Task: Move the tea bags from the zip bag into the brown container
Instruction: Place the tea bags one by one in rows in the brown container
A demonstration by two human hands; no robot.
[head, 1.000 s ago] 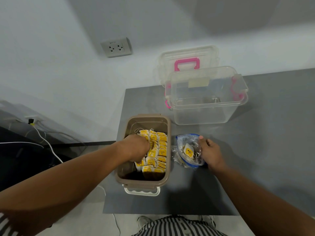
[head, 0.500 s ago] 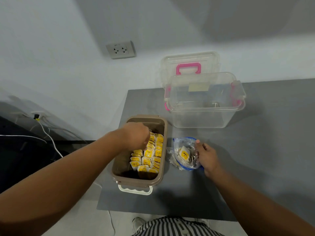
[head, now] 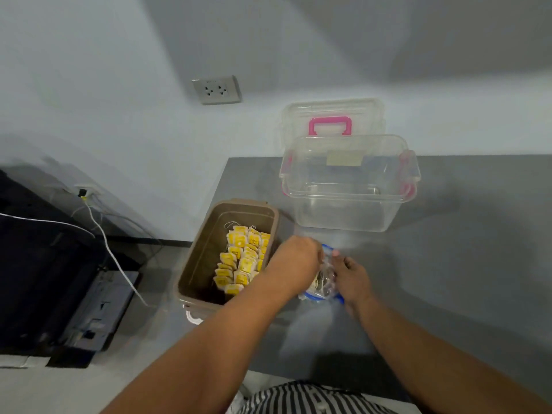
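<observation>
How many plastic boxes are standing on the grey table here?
2. The brown container sits at the left edge of the table with tea bags inside; the clear box stands behind it to the right, its lid upright behind it. None seems hidden.

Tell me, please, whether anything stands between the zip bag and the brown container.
Nothing visible does. The zip bag lies right beside the brown container, whose top is open; only its own rim separates them.
</observation>
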